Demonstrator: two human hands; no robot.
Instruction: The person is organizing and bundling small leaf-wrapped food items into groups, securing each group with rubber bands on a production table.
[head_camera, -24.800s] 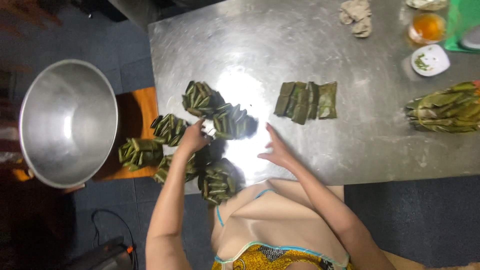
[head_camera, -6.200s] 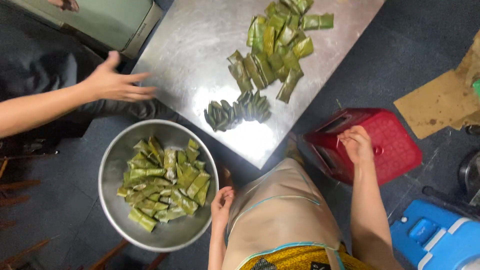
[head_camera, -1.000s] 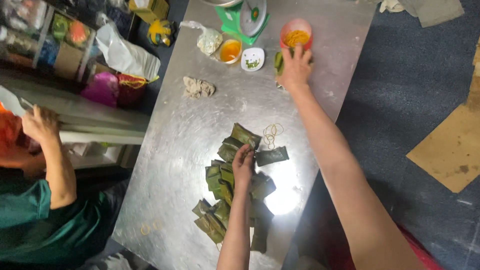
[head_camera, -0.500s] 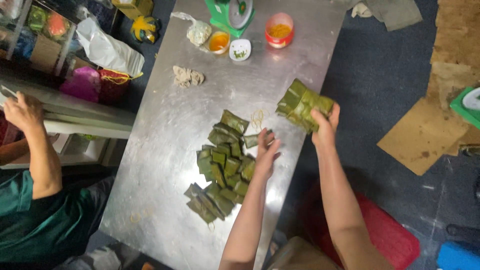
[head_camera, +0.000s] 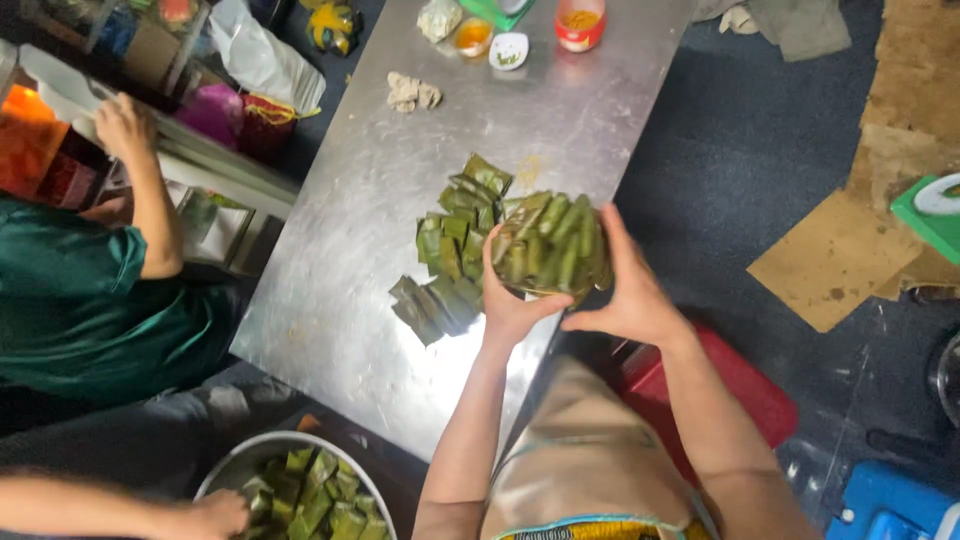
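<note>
Now both your hands are gripping bundle of green leaf-wrapped parcels, raised over steel table edge; earlier only right hand held it. Left hand cupping underneath, fingers curled.

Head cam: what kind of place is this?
Likely a small food-prep kitchen or stall. Both hands, left hand and right hand, hold a leaf-wrapped bundle over a steel table with more green parcels; sauce cups stand at its far end, a metal bowl of parcels below.
</note>
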